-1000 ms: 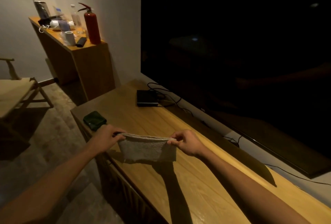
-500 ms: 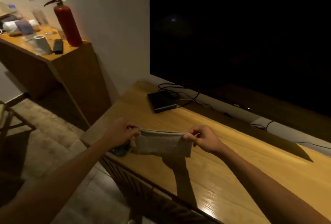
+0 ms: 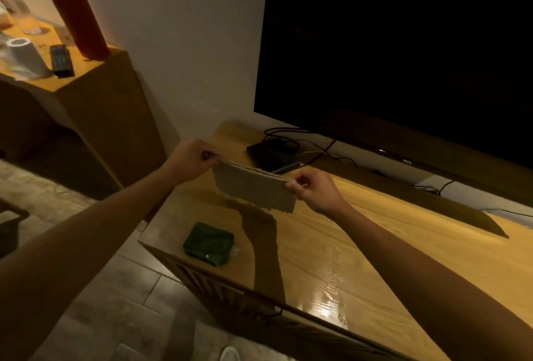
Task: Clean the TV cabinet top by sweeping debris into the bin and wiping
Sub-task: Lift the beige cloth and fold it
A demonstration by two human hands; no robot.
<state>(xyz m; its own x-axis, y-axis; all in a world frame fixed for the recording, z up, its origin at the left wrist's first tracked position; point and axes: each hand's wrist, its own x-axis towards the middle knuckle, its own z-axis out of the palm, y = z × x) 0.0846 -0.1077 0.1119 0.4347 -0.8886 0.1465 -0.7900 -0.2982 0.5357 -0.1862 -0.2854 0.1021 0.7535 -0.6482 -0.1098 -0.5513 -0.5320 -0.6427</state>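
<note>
A grey folded cloth hangs stretched in the air above the left end of the wooden TV cabinet top. My left hand pinches its upper left corner and my right hand pinches its upper right corner. The cloth's lower edge hangs free over the wood and casts a shadow on it. No bin is in view.
A dark green packet lies near the cabinet's front left corner. A black box with cables sits behind the cloth, below the big dark TV. A side cabinet at left holds a red fire extinguisher, a remote and a paper roll.
Both hands have carried the stretched cloth up and further back over the cabinet, uncovering the green packet. The view has dropped and swung right.
</note>
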